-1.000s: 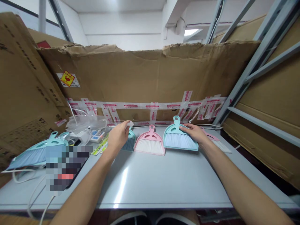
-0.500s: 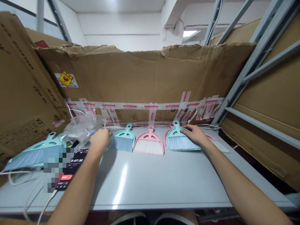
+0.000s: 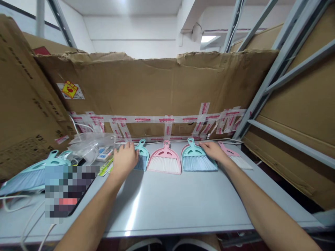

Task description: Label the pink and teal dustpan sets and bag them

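Observation:
My left hand hovers over or rests at the left side, its fingers spread, beside a teal dustpan with a blue brush that it partly covers. My right hand has its fingertips together at the upper right edge of another teal dustpan with a blue brush; the exact grip is partly hidden. Behind that set, a pink rim peeks out. Between the hands lies a pink dustpan with a white brush. Right of my right hand is a pink brush with white bristles.
A further teal dustpan set lies far left, near a blurred phone and white cables. Plastic bags and a green-edged packet lie left of my left hand. Cardboard walls the back; a metal rack stands right.
My left hand has moved right and its fingers have spread, uncovering the packet. My right hand and the teal dustpan set beside it have shifted slightly left, covering more of the pink rim.

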Action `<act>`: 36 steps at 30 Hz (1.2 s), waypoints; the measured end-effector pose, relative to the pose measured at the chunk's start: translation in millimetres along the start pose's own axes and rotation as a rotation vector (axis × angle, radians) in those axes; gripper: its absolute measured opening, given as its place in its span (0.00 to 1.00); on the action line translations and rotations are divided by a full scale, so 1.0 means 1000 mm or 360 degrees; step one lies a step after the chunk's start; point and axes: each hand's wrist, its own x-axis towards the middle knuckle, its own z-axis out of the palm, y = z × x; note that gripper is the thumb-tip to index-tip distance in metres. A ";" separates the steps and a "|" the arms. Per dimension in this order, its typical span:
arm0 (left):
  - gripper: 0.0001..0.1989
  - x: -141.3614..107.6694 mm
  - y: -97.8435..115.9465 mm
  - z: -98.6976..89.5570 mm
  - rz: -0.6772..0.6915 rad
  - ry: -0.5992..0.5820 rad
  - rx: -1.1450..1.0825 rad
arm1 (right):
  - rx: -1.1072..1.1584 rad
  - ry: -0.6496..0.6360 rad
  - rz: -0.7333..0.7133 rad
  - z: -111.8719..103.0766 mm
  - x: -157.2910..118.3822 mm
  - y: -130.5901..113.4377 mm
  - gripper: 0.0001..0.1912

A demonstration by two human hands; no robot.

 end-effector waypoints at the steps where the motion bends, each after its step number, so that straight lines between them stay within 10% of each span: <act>1: 0.25 -0.002 0.009 -0.001 0.0069 0.0087 -0.0053 | -0.0002 0.0036 -0.0016 -0.003 -0.001 -0.002 0.26; 8: 0.23 -0.016 0.053 0.006 0.0967 0.0361 -0.0663 | 0.0084 0.0351 -0.0396 -0.021 -0.014 -0.021 0.25; 18: 0.28 -0.061 0.105 0.023 0.1916 -0.0087 -0.0811 | 0.0122 0.0628 -0.0806 -0.025 -0.023 -0.043 0.25; 24: 0.34 -0.069 0.125 0.033 0.1851 -0.0156 -0.0865 | 0.0127 0.1161 -0.0786 -0.036 -0.029 -0.055 0.21; 29: 0.43 -0.069 0.148 0.036 0.1478 -0.0139 -0.0724 | 0.0078 0.1162 -0.0770 -0.033 -0.028 -0.057 0.20; 36: 0.28 -0.051 0.141 0.049 0.1121 -0.0191 -0.0656 | 0.0132 0.1159 -0.0828 -0.032 -0.024 -0.050 0.17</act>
